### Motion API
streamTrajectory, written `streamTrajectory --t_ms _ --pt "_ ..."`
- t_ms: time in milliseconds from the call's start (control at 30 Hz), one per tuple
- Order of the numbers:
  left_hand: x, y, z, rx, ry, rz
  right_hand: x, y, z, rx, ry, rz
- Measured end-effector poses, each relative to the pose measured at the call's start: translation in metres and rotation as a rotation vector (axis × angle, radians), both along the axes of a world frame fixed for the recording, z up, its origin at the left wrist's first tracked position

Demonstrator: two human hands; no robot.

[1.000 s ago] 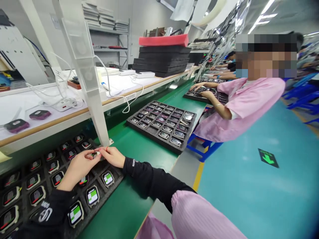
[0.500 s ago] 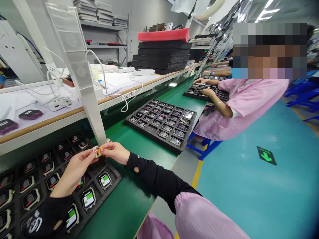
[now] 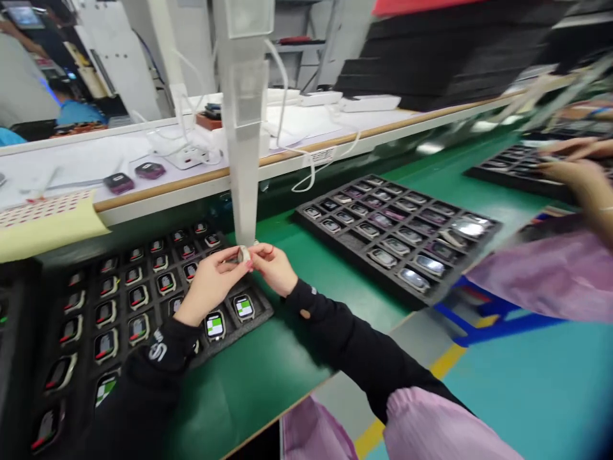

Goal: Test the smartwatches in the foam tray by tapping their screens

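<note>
Head view: the left hand (image 3: 207,286) and the right hand (image 3: 274,268) meet above the near black foam tray (image 3: 119,306), fingertips of both pinched shut on one small smartwatch body (image 3: 243,255), held just in front of the base of the white post (image 3: 245,160). The tray below holds rows of watch bodies; two at its near right corner show green-and-white screens (image 3: 244,307). A second filled tray (image 3: 397,230) lies well apart to the right on the green belt (image 3: 287,358). A co-worker's hand (image 3: 569,176), blurred, reaches over a third tray at far right.
</note>
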State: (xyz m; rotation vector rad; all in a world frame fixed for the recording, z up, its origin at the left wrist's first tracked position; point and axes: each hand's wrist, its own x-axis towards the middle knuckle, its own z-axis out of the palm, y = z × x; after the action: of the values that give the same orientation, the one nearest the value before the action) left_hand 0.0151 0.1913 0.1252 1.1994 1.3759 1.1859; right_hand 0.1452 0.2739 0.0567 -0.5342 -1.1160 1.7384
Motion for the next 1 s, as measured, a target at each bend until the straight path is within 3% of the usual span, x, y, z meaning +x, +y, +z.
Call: streamTrajectory --t_ms 167,333,600,1000 --pt "-0.003 -0.003 -0.013 0.266 0.474 0.172 0.007 -0.006 0.007 0.008 -0.053 0.114" --pt "-0.006 -0.003 -0.023 0.383 0.758 0.082 0.011 -0.009 0.006 0.021 -0.126 0.141" --pt "-0.003 0.0 -0.029 0.349 0.809 0.064 0.014 -0.006 -0.002 0.081 -0.202 0.143" --pt "-0.013 -0.006 -0.054 0.267 0.807 0.078 0.012 -0.006 -0.014 0.27 -0.376 0.25"
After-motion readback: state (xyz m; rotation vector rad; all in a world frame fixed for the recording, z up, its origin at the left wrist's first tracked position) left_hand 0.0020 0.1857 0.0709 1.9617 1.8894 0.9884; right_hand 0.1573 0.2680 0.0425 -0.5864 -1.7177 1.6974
